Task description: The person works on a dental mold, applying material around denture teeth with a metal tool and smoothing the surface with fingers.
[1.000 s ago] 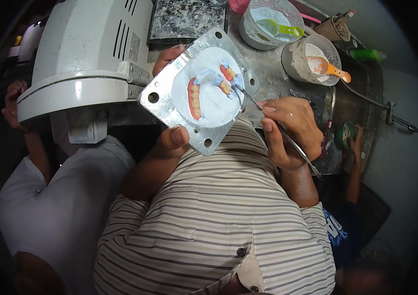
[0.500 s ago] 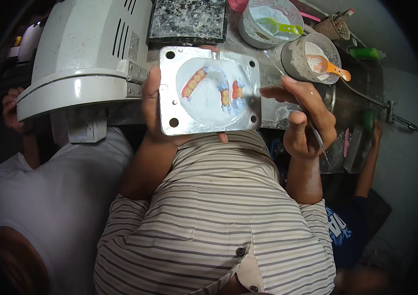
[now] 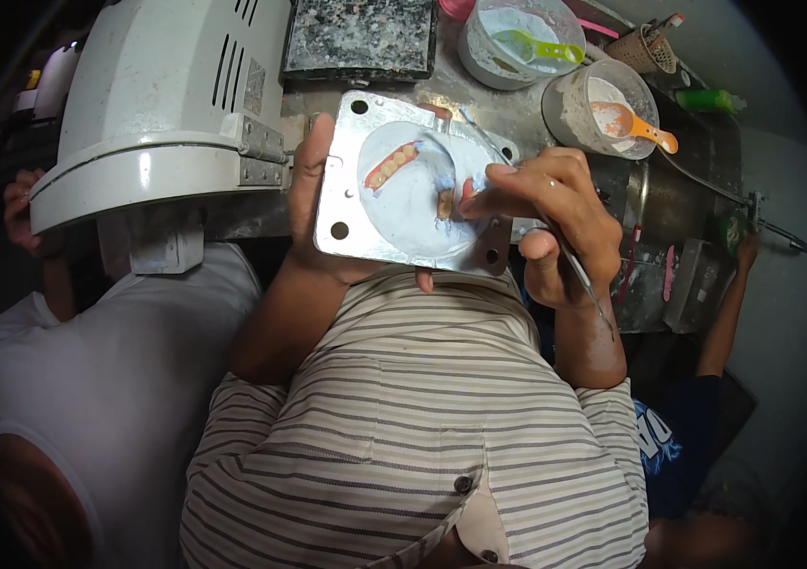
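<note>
My left hand (image 3: 312, 166) grips a square metal denture flask half (image 3: 336, 180) with holes at its corners, thumb on the left edge and fingertips showing past its far and near edges. Pale plaster (image 3: 413, 213) fills its round middle. Set in the plaster are a long pink piece with a row of teeth (image 3: 391, 166) and, to its right, a short tooth piece (image 3: 445, 203). My right hand (image 3: 574, 213) holds a thin metal dental tool (image 3: 574, 266) slanting across the palm. Its fingers reach over the flask's right side, fingertips at the short pieces and partly hiding them.
Left stands a large whitish machine (image 3: 166, 95). Beyond the flask lie a speckled slab (image 3: 361, 38), a powder bowl with green scoop (image 3: 546, 49) and another with orange scoop (image 3: 645, 131). Other people's hands show at the machine (image 3: 24, 204) and far right (image 3: 748, 248).
My right hand has moved left, from beside the flask to over its right part, fingertips now at the short tooth pieces. The flask has shifted slightly right and turned a little clockwise.
</note>
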